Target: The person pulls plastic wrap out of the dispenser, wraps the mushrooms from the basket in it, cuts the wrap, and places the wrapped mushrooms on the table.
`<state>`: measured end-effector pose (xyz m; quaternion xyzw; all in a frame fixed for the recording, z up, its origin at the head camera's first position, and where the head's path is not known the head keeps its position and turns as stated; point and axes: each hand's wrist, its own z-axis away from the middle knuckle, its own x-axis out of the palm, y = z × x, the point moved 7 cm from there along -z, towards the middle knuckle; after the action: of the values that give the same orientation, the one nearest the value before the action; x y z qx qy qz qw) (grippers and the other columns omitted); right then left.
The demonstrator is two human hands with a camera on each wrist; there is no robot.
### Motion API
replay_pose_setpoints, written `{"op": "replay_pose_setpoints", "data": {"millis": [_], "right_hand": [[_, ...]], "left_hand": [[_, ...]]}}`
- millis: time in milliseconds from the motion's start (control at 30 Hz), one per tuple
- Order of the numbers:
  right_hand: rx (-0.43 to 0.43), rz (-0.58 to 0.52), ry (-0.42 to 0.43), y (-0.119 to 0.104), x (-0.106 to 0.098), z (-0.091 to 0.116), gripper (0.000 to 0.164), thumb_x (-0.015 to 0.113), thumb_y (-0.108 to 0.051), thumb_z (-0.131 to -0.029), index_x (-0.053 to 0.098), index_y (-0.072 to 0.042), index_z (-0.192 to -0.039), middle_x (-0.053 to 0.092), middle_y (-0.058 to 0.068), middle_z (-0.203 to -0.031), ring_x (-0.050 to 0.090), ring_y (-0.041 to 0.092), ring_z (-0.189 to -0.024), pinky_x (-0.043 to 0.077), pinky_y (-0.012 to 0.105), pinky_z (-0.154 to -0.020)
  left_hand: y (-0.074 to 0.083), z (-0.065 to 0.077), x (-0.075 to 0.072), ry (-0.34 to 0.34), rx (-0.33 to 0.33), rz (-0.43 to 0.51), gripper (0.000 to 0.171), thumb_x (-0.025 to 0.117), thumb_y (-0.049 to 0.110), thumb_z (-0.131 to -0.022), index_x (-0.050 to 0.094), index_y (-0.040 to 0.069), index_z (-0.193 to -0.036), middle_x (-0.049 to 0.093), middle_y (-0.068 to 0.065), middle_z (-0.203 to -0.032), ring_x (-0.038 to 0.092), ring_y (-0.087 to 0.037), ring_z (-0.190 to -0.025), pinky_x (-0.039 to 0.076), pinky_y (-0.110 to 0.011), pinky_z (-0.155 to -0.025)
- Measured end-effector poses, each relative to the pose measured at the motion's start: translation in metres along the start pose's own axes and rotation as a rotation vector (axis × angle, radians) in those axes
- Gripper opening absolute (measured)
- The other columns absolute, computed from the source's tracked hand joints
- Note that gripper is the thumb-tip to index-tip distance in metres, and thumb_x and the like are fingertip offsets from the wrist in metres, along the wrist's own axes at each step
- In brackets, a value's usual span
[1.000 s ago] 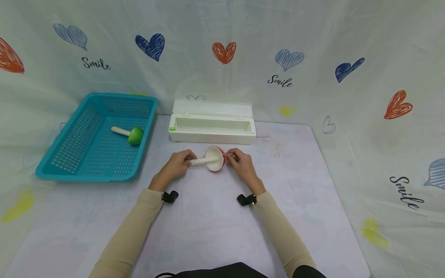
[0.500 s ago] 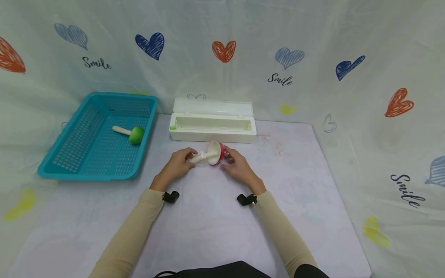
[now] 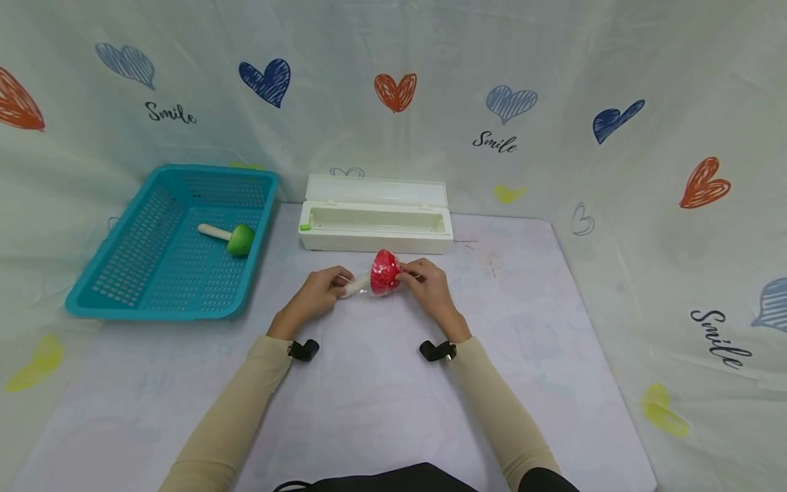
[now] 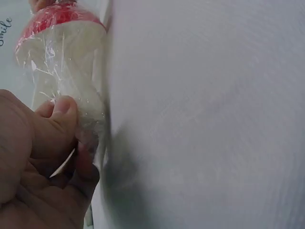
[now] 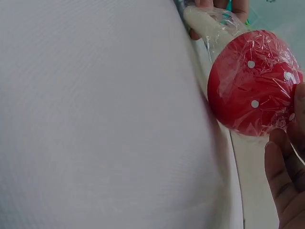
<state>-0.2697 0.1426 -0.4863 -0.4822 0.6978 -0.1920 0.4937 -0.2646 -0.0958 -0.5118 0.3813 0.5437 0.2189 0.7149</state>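
Observation:
A toy mushroom (image 3: 384,273) with a red, white-dotted cap and a pale stem is held between both hands in the head view. Clear plastic film (image 5: 269,52) wraps it, crinkled and shiny over the cap. My left hand (image 3: 315,295) pinches the stem end; in the left wrist view its thumb (image 4: 62,112) presses on the film-covered stem. At the cap's side, my right hand (image 3: 430,294) grips with thumb and fingers. The right wrist view shows those fingertips (image 5: 277,137) at the cap's edge, with part of the hand out of frame.
Behind the hands stands a long white box (image 3: 376,243) with its lid raised and a green piece at its left end. To the left is a blue perforated basket (image 3: 154,316), holding a green-capped toy mushroom (image 3: 240,240). A heart-printed sheet (image 3: 344,41) hangs behind.
The mushroom has been turned so its red cap faces the camera instead of its pale underside. The left hand has shifted slightly right; the right hand has changed its grip on the cap.

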Motion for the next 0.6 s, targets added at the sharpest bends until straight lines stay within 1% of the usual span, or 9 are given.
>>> {"op": "replay_pose_setpoints", "data": {"millis": [67, 100, 167, 267, 333, 400, 467, 533, 600], "right_hand": [[-0.003, -0.003, 0.021, 0.001, -0.001, -0.002, 0.018, 0.082, -0.009, -0.087, 0.079, 0.000, -0.103, 0.074, 0.013, -0.095, 0.069, 0.025, -0.087, 0.061, 0.029, -0.074], [-0.002, 0.002, 0.031, 0.001, -0.001, -0.003, 0.017, 0.081, -0.009, -0.088, 0.079, 0.000, -0.102, 0.074, 0.013, -0.096, 0.069, 0.025, -0.089, 0.061, 0.030, -0.074], [0.011, 0.010, 0.033, 0.002, 0.000, -0.005, 0.017, 0.080, -0.011, -0.090, 0.079, 0.000, -0.104, 0.073, 0.014, -0.104, 0.069, 0.027, -0.099, 0.062, 0.034, -0.079], [0.053, -0.024, -0.013, 0.004, 0.004, -0.006, 0.025, 0.075, -0.011, -0.095, 0.074, 0.001, -0.116, 0.069, 0.018, -0.122, 0.066, 0.031, -0.117, 0.061, 0.042, -0.089], [0.080, -0.055, -0.069, 0.004, 0.009, -0.005, 0.033, 0.072, -0.011, -0.096, 0.068, 0.000, -0.127, 0.065, 0.019, -0.132, 0.064, 0.034, -0.122, 0.059, 0.043, -0.094], [0.094, -0.080, -0.114, 0.004, 0.012, -0.004, 0.040, 0.072, -0.009, -0.095, 0.063, 0.000, -0.133, 0.063, 0.020, -0.134, 0.066, 0.035, -0.118, 0.060, 0.043, -0.093], [0.098, -0.083, -0.126, 0.004, 0.010, -0.001, 0.043, 0.074, -0.009, -0.094, 0.062, -0.001, -0.135, 0.063, 0.020, -0.131, 0.068, 0.035, -0.110, 0.061, 0.042, -0.090], [0.090, -0.060, -0.100, 0.005, 0.006, 0.001, 0.042, 0.077, -0.009, -0.093, 0.066, -0.002, -0.132, 0.065, 0.019, -0.126, 0.069, 0.033, -0.103, 0.062, 0.040, -0.085], [0.091, -0.039, -0.057, 0.007, 0.000, 0.003, 0.036, 0.079, -0.011, -0.091, 0.071, -0.002, -0.126, 0.066, 0.018, -0.118, 0.070, 0.031, -0.097, 0.062, 0.039, -0.083]], "left_hand": [[-0.001, -0.001, 0.001, 0.015, -0.002, 0.003, 0.026, 0.064, 0.002, -0.099, 0.067, 0.005, -0.124, 0.072, -0.015, -0.117, 0.067, -0.029, -0.109, 0.056, -0.046, -0.095], [-0.001, -0.002, 0.001, 0.021, -0.002, 0.005, 0.027, 0.067, 0.003, -0.097, 0.067, 0.005, -0.124, 0.072, -0.014, -0.117, 0.067, -0.029, -0.108, 0.056, -0.045, -0.094], [-0.001, -0.003, 0.001, 0.036, 0.004, 0.004, 0.033, 0.074, 0.004, -0.093, 0.067, 0.004, -0.125, 0.070, -0.015, -0.116, 0.065, -0.028, -0.105, 0.056, -0.044, -0.092], [0.000, -0.004, 0.002, 0.050, 0.007, 0.004, 0.041, 0.080, 0.003, -0.087, 0.066, 0.004, -0.125, 0.068, -0.013, -0.112, 0.062, -0.026, -0.100, 0.055, -0.040, -0.088], [0.001, -0.004, 0.001, 0.060, 0.016, 0.006, 0.041, 0.078, -0.001, -0.088, 0.065, 0.004, -0.126, 0.067, -0.013, -0.111, 0.061, -0.025, -0.098, 0.054, -0.039, -0.087], [0.002, -0.004, 0.001, 0.071, 0.023, 0.006, 0.039, 0.074, -0.003, -0.090, 0.065, 0.004, -0.126, 0.067, -0.012, -0.110, 0.061, -0.025, -0.099, 0.053, -0.039, -0.088], [0.004, -0.004, 0.001, 0.082, 0.028, 0.005, 0.036, 0.072, -0.004, -0.091, 0.065, 0.005, -0.126, 0.068, -0.012, -0.110, 0.061, -0.026, -0.100, 0.052, -0.040, -0.089], [0.006, -0.005, 0.001, 0.092, 0.025, 0.012, 0.033, 0.070, -0.004, -0.093, 0.066, 0.006, -0.124, 0.070, -0.012, -0.112, 0.063, -0.027, -0.103, 0.053, -0.042, -0.091], [0.008, -0.007, 0.003, 0.100, 0.021, 0.017, 0.030, 0.069, -0.004, -0.093, 0.067, 0.005, -0.122, 0.072, -0.013, -0.114, 0.066, -0.028, -0.106, 0.054, -0.044, -0.094]]}}
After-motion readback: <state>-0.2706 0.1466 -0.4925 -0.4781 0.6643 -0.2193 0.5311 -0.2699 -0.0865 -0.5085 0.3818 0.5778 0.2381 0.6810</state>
